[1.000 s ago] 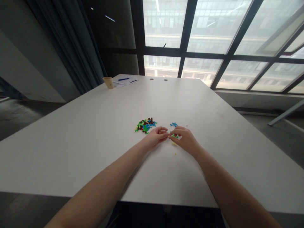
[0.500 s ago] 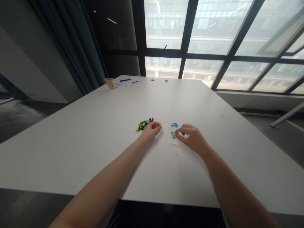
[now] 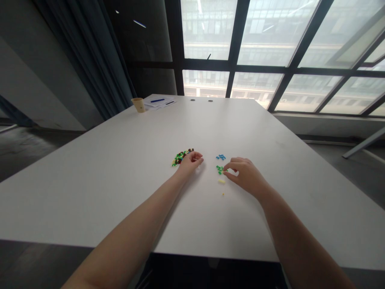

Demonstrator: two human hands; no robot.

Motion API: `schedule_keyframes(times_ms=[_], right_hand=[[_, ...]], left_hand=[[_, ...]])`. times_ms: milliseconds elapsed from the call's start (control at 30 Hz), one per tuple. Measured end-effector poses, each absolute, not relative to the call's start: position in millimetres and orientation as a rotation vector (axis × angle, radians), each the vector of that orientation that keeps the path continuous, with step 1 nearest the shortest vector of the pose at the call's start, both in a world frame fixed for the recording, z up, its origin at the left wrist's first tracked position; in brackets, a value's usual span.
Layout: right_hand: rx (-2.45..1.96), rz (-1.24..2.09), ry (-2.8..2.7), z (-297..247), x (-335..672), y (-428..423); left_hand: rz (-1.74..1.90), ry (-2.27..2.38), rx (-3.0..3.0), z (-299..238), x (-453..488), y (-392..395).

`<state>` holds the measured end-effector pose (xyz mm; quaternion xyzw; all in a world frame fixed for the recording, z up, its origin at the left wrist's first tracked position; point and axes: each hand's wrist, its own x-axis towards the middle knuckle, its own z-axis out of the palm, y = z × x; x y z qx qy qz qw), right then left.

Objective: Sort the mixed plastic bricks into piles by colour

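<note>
Small toy building bricks lie on the white table (image 3: pixel 255 233). A mixed pile (image 3: pixel 179 157) of green, brown, yellow and other bricks is partly covered by my left hand (image 3: pixel 191 161), which rests at its right side. Its fingers are loosely curled, thumb and forefinger slightly apart, with nothing visible between them. My right hand (image 3: pixel 240 172) is at the group of green bricks (image 3: pixel 219 168), its thumb and forefinger parted beside them. Blue bricks (image 3: pixel 221 157) lie just beyond. Nearer me are a pale yellow strip of bricks (image 3: pixel 221 181) and a tiny yellow-orange piece (image 3: pixel 223 194).
A paper cup (image 3: pixel 138 105) stands at the far left table edge, beside white papers (image 3: pixel 155 105) with a blue pen (image 3: pixel 157 100) and a dark pen (image 3: pixel 170 102). Two round grey discs (image 3: pixel 210 100) sit near the far edge. Windows rise behind.
My right thumb and forefinger have parted slightly at the green bricks. My left hand has barely moved, and the view has shifted slightly.
</note>
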<state>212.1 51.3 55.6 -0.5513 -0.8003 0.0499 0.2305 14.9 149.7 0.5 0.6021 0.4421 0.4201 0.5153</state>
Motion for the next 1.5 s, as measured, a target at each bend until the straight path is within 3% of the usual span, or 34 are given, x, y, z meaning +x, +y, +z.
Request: schedule_keyframes(times_ms=[167, 433, 700, 1167, 1500], right_hand=[[-1.834, 0.494, -2.226, 38, 224, 56], [-1.940, 0.562, -2.106, 45, 241, 60], [-1.838, 0.781, -2.181, 38, 226, 61], [-1.803, 0.612, -2.133, 41, 221, 61], [-1.685, 0.424, -2.035, 42, 222, 62]], left_hand=[[1.091, 1.156, 1.516, 4, 5, 159], [1.175, 1.457, 1.779, 21, -22, 165], [0.689, 1.637, 2.406, 7, -19, 164], [0.683, 1.530, 2.646, -3, -8, 159], [1.127, 1.064, 2.414, 14, 9, 141]])
